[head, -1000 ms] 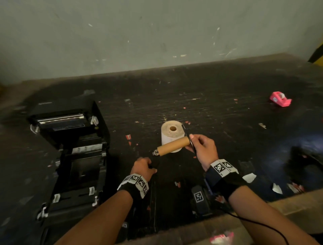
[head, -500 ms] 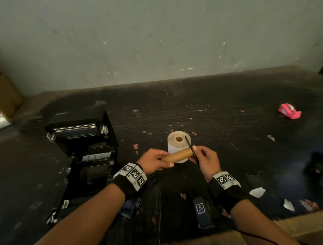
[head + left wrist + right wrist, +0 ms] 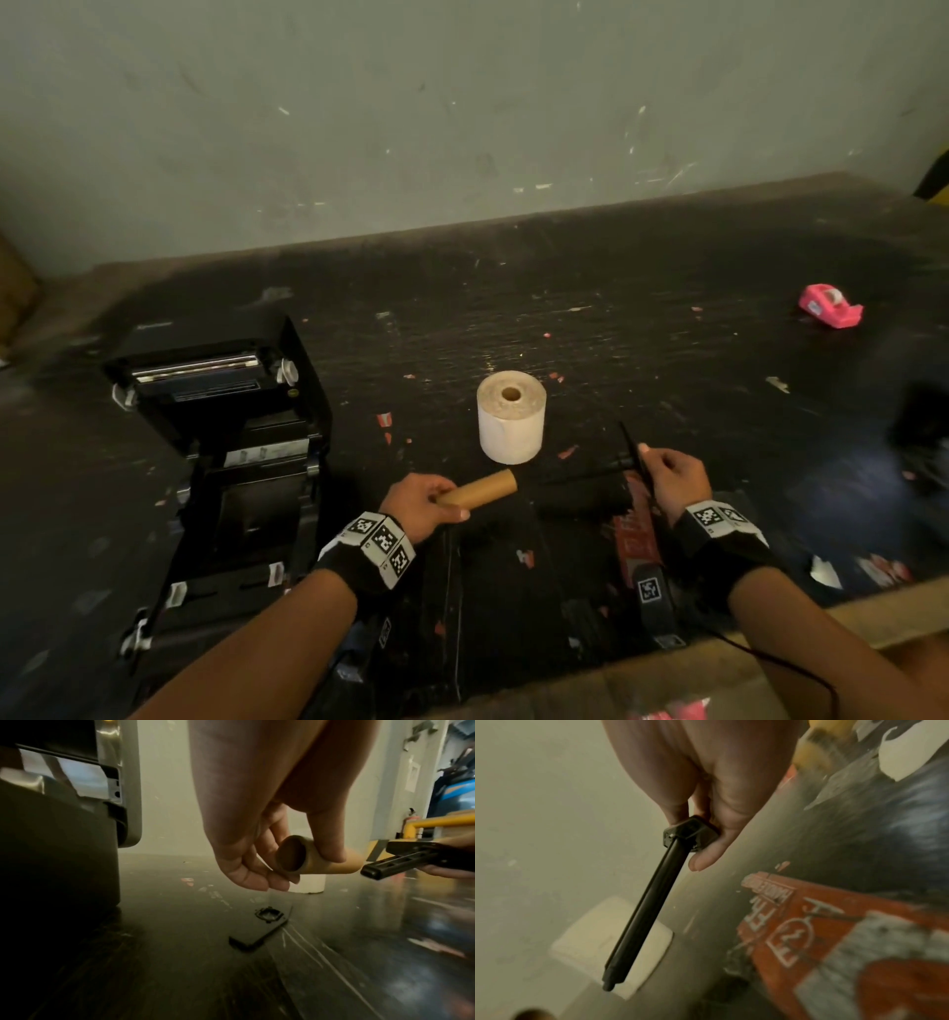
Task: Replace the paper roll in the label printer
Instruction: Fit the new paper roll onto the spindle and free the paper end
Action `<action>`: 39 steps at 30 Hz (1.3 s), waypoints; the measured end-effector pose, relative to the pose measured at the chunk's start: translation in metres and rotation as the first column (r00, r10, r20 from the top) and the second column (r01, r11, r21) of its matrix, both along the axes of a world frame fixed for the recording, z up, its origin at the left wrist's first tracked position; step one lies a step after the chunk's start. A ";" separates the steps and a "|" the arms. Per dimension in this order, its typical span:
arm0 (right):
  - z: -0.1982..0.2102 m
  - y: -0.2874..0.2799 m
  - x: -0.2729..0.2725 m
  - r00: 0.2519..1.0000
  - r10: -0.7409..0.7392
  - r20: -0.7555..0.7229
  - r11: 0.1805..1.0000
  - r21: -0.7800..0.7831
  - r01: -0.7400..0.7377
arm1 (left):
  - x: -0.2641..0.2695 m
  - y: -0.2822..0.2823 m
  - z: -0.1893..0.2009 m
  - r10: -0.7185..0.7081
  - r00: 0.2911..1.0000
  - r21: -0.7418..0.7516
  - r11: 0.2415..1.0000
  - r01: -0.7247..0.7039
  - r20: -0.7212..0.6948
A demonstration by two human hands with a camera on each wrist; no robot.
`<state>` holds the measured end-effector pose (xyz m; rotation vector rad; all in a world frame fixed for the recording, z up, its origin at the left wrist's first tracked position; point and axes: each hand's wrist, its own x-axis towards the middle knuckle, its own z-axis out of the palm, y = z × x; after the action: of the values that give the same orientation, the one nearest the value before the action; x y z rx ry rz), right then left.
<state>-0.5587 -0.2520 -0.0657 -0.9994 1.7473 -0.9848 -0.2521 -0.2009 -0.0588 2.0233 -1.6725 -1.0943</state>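
Observation:
My left hand (image 3: 434, 501) grips one end of the empty brown cardboard core (image 3: 482, 493), which is held level above the dark table; its hollow end (image 3: 293, 855) faces the left wrist camera. My right hand (image 3: 662, 467) pinches the flanged end of the bare black spindle (image 3: 585, 496), whose rod (image 3: 644, 912) points left toward the core. A short gap separates core and spindle. The new white paper roll (image 3: 511, 419) stands on end just behind both hands. The black label printer (image 3: 221, 437) sits at the left with its cover open.
A small black L-shaped part (image 3: 259, 935) lies on the table below my left hand. A pink tape dispenser (image 3: 829, 308) sits far right. Red sticker (image 3: 834, 933) and paper scraps litter the near edge. A grey wall (image 3: 462, 128) closes off the back.
My left hand came up, took the cardboard core and drew it left off the spindle. The right hand kept the spindle and moved right, so the two parts are now separate.

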 end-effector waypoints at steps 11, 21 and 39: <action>-0.020 -0.008 0.025 0.867 0.318 -0.384 0.946 0.195 -0.260 | -0.018 0.010 -0.025 -0.162 0.951 0.051 0.987 0.154 0.263; -0.021 -0.019 0.023 0.772 0.458 -0.442 0.884 0.317 -0.343 | -0.020 -0.002 -0.025 -0.259 0.923 0.150 0.963 0.224 0.285; 0.050 -0.094 0.115 0.218 0.662 -0.717 0.519 0.228 -0.824 | -0.021 -0.099 0.013 0.188 0.876 0.077 0.982 -0.172 -0.444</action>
<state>-0.4438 -0.3461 -0.0153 -2.3702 1.3517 -0.0207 -0.2731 -0.2994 -0.0456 1.7247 -1.2120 -1.3994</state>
